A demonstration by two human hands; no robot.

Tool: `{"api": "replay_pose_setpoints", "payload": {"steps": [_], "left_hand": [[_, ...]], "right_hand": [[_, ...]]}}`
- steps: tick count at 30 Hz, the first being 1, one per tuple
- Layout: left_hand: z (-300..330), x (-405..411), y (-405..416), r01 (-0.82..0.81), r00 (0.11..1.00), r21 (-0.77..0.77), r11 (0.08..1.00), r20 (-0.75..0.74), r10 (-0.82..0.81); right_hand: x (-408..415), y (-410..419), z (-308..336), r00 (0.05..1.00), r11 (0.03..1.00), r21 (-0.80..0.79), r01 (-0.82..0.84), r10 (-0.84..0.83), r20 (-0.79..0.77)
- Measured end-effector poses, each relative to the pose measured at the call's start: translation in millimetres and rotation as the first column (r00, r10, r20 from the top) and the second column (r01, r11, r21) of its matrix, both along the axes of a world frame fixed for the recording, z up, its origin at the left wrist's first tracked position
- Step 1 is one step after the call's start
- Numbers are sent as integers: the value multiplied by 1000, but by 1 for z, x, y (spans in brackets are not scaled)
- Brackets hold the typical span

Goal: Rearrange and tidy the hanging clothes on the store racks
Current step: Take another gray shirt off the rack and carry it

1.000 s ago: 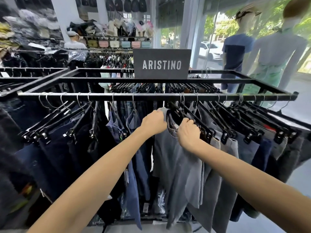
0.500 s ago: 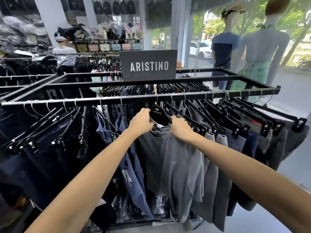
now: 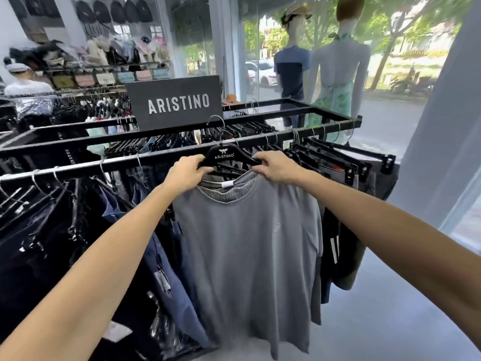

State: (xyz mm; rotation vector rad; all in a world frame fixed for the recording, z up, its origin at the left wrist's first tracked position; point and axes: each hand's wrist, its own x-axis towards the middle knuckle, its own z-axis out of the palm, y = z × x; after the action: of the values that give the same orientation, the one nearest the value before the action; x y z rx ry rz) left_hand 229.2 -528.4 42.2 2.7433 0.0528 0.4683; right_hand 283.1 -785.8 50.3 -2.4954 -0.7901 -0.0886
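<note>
A grey T-shirt (image 3: 250,243) hangs flat from a black hanger (image 3: 223,156) printed ARISTINO. The hanger's metal hook is lifted above the black rack rail (image 3: 109,162), near its middle, with dark trousers (image 3: 46,230) hung at left.

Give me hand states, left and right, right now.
Left hand: closed, gripping the left end of the black hanger.
Right hand: closed, gripping the hanger's right end; grey T-shirt hangs from it.

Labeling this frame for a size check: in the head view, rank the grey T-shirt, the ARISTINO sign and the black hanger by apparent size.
1. grey T-shirt, nearest the camera
2. ARISTINO sign
3. black hanger, partly hidden by both hands
</note>
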Motion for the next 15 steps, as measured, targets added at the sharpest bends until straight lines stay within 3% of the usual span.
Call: {"api": "replay_pose_setpoints", "payload": {"steps": [8,15], "left_hand": [[17,22,-82,132,991,45,990,16,-132],[36,54,-220,326,945,110,939,-14,-326]], "right_hand": [[-9,-87,9,995,995,-26,97,-97,7],[-26,-220,7,961,963,54,266,-269,65]]}}
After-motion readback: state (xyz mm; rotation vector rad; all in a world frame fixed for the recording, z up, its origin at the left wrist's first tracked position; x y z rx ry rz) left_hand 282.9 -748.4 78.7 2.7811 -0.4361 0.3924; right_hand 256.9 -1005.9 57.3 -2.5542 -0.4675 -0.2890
